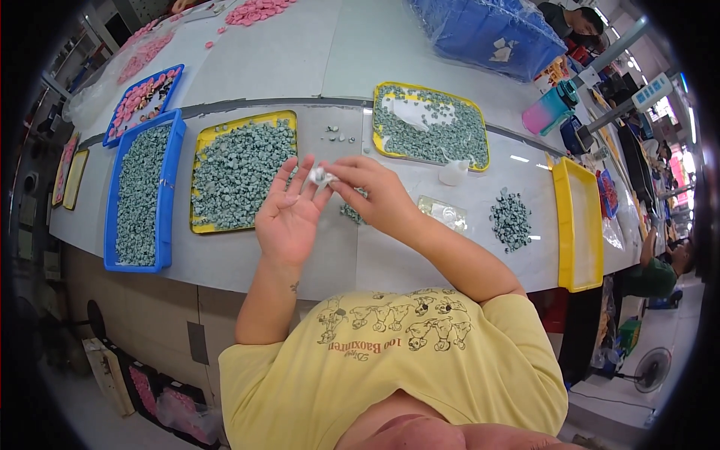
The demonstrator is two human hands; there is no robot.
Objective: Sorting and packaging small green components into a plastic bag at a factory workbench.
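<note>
My left hand [288, 223] is raised above the table with its palm turned up and its fingers stretched out and spread. A small white crumpled piece [321, 177], like tissue or thin cloth, sits at the fingertips of that hand. My right hand [379, 196] comes in from the right and pinches the white piece between its fingers. Whether the piece is wrapped round a left finger or only touches it, I cannot tell. Partly hidden beneath my right hand is a small pile of grey-green pieces [351, 214].
Grey-green pieces fill a blue bin [175, 195], a yellow tray [244, 118] and a farther yellow tray [488, 159]. Another loose pile [511, 220] lies near a yellow bin [580, 225]. A clear bag [442, 214], a bottle [551, 107] and a large blue crate [487, 37] stand around.
</note>
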